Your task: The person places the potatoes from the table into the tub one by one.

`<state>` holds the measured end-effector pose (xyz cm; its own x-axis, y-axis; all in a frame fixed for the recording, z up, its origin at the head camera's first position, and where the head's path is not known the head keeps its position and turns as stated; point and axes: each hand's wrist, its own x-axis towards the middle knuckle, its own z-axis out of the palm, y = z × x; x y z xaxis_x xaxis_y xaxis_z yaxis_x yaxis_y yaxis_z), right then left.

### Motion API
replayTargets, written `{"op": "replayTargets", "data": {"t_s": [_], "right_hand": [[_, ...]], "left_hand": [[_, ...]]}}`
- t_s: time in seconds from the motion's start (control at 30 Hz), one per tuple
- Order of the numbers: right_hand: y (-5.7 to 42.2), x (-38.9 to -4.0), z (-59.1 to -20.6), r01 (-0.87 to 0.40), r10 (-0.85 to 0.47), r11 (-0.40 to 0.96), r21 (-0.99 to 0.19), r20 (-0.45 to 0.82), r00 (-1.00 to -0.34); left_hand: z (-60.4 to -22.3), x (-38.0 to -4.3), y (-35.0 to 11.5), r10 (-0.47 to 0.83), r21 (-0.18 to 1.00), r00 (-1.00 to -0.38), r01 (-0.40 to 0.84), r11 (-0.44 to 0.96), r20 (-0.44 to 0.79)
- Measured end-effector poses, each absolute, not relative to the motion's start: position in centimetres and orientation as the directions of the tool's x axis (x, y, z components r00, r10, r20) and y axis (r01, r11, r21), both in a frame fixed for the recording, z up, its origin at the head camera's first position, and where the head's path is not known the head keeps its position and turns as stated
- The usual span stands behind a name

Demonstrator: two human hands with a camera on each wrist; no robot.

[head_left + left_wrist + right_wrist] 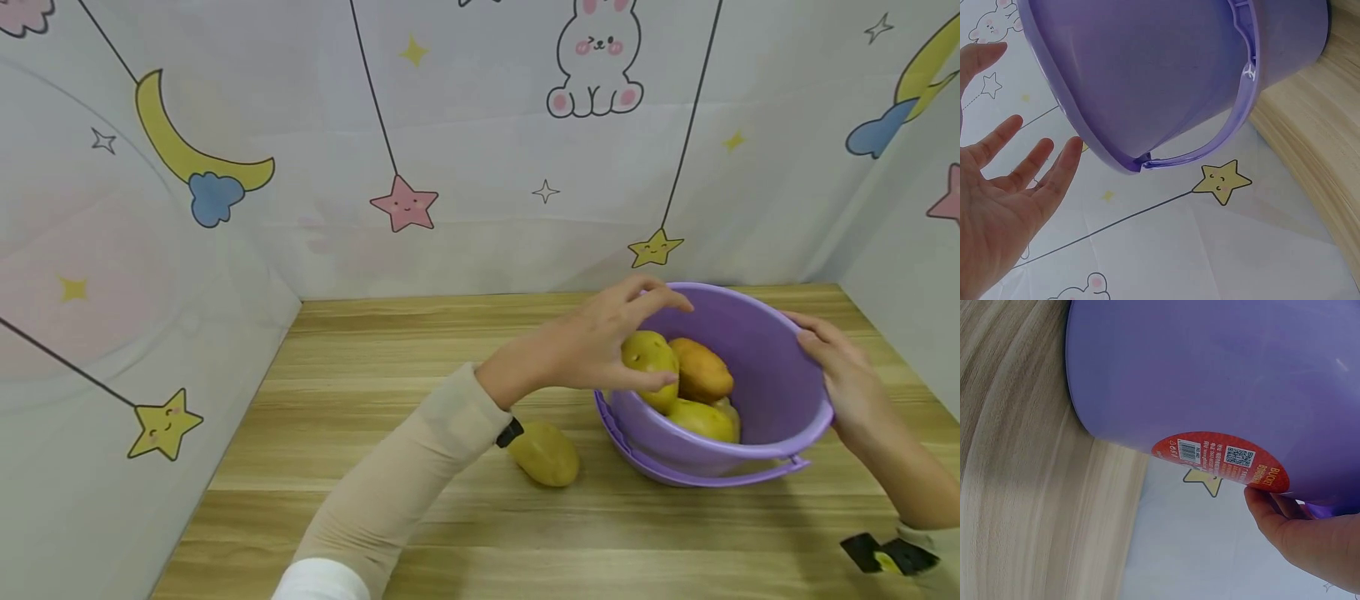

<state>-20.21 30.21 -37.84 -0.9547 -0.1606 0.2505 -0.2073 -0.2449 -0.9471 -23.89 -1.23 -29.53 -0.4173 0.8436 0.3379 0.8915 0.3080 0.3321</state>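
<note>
A purple bucket (765, 367) stands on the wooden table at the right of the head view. Inside lie several yellow, oval, potato-like pieces (701, 419) and an orange-yellow one (701, 371). My left hand (607, 337) hovers over the bucket's left rim, thumb and fingers spread, holding nothing. In the left wrist view that hand (1004, 200) is beside the rim. My right hand (855, 379) grips the right rim; the right wrist view shows the hand (1310, 540) near a red label (1222, 459). One more yellow piece (547, 456) lies on the table, partly behind my left wrist.
The bucket's purple handle (697, 481) hangs down on the near side. A white cloth backdrop (480, 250) with printed stars and a rabbit encloses the wooden table (360, 367) at the back and sides.
</note>
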Motion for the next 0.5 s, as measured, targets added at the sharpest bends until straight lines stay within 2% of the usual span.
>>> {"op": "replayTargets", "data": {"t_s": [0.5], "right_hand": [[30.2,-20.2,-37.9,-0.215,-0.151,-0.257,-0.942,0.259,-0.954]], "left_hand": [[-29.9,-24.0,-2.7,0.825,0.357,-0.468,0.865,0.353,0.318]]}}
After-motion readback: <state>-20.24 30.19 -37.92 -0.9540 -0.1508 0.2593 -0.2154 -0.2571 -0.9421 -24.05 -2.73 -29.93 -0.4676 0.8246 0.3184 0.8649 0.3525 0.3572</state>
